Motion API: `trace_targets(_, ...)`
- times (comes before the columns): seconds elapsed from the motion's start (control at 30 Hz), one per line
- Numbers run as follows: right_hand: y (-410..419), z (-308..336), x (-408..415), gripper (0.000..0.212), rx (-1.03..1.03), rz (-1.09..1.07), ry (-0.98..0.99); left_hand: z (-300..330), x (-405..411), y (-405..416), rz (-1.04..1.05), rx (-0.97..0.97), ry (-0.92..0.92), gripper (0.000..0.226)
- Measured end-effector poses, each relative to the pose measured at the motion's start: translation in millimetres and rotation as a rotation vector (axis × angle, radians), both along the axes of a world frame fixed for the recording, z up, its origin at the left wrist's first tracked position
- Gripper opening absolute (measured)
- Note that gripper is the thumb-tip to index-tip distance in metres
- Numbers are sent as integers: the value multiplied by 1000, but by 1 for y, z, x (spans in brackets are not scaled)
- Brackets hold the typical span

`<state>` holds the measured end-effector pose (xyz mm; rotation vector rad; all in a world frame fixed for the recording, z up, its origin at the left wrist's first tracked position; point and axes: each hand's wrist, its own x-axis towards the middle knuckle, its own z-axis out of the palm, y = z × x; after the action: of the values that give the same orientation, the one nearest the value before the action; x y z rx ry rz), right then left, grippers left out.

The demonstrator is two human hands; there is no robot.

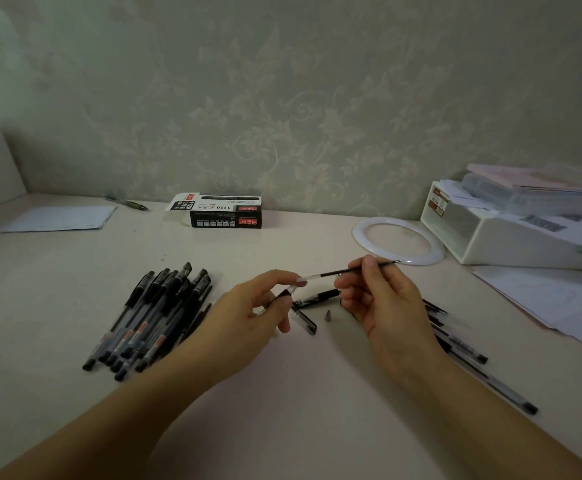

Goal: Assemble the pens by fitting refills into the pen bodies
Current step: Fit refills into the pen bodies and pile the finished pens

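Your right hand (383, 299) pinches the thin refill (345, 271) (dark ink, clear back end), and your left hand (262, 306) grips the clear pen body (288, 292).

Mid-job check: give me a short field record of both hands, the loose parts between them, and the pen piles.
left hand: pinches clear pen body with black grip
right hand: pinches thin black refill, aimed at the body's open end
loose parts: small grey metal tip cone, clear pen cap, on white table
left pile: capped black gel pens
right pile: pens partly hidden by the right forearm
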<state>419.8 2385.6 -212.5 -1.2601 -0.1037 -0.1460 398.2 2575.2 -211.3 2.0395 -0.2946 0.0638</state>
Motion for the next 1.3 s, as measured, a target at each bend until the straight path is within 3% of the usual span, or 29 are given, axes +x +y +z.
trace_targets(0.17, 1, -2, -1, 27, -43, 22, 10, 3, 1, 1, -32, -125, 6, 21)
trace_targets(0.8, -2, -1, 1, 27, -55, 28, 41, 1, 0, 3, -122, 9, -18, 19)
trace_targets(0.93, 2, 0, -1, 24, -202, 107, -36, -1, -3, 1, -139, 45, -68, 19)
trace_targets(1.07, 8, -4, -10, 23, -587, 241, -213, 2, -3, 0, -147, -30, -105, 22)
trace_targets(1.17, 7, -8, -10, 33, -869, 132, -336, 4, -2, 1, -111, -107, -138, 28)
trace_targets(1.3, 2, -12, -5, 23, -1129, 45, -444, 5, -1, 3, -63, -119, -178, 26)
